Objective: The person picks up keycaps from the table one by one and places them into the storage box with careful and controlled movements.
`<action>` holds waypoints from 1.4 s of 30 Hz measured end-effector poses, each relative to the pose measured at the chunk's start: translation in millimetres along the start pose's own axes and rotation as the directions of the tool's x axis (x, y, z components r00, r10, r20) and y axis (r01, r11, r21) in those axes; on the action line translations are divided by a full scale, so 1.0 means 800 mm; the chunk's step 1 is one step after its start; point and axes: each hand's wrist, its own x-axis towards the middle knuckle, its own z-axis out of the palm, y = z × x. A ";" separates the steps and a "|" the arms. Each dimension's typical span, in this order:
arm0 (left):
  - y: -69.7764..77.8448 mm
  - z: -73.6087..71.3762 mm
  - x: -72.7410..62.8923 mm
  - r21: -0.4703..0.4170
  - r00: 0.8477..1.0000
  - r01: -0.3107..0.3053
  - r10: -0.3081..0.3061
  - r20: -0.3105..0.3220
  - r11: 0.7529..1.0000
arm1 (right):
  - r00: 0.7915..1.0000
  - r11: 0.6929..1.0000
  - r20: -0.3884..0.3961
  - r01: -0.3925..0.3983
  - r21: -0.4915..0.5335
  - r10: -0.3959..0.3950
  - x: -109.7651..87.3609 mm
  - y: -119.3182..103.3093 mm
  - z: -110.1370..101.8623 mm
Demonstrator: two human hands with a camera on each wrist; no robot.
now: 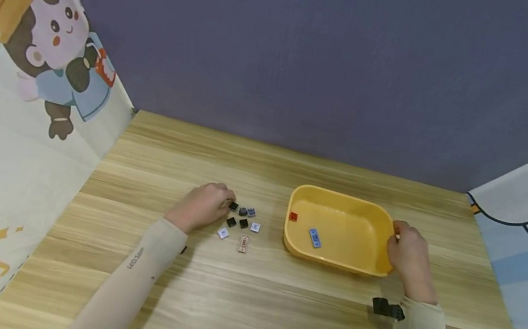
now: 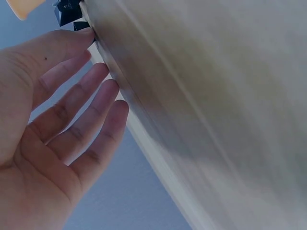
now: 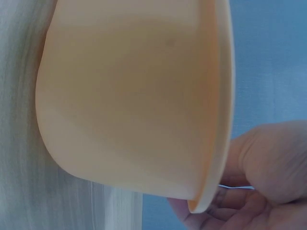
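My left hand [image 1: 204,205] is at the left edge of a cluster of small keycaps, its thumb and forefinger at a black keycap [image 1: 233,206]. In the left wrist view the thumb tip covers part of this black keycap [image 2: 82,26], while the other fingers are spread, their tips close to the wooden table. Over on the right, my right hand [image 1: 408,255] grips the right rim of a yellow plastic basin [image 1: 332,260]. The right wrist view shows fingers curled under the basin's rim [image 3: 223,120]. Inside the basin lie a red keycap [image 1: 293,216] and a long blue keycap [image 1: 315,238].
Between left hand and basin lie more black keycaps [image 1: 243,223], white keycaps [image 1: 256,227], a grey-blue keycap [image 1: 251,212] and a long pink keycap [image 1: 243,244]. Black blocks [image 1: 388,308] show by the right wrist. A dark blue wall [image 1: 284,75] stands behind the wooden table [image 1: 269,322].
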 end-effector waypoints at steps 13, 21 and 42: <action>0.000 -0.001 0.002 0.003 1.000 0.014 -0.014 0.006 1.000 | 1.000 1.000 -0.014 0.022 -0.001 -0.022 0.000 0.001 0.000; 0.013 -0.009 0.005 -0.025 1.000 -0.002 0.001 -0.014 1.000 | 0.999 1.000 -0.032 0.021 0.004 -0.021 0.000 -0.001 0.001; 0.122 -0.024 0.054 -0.023 0.972 -0.236 0.236 -0.008 0.971 | 0.999 1.000 -0.024 0.022 0.010 -0.021 -0.002 -0.001 0.001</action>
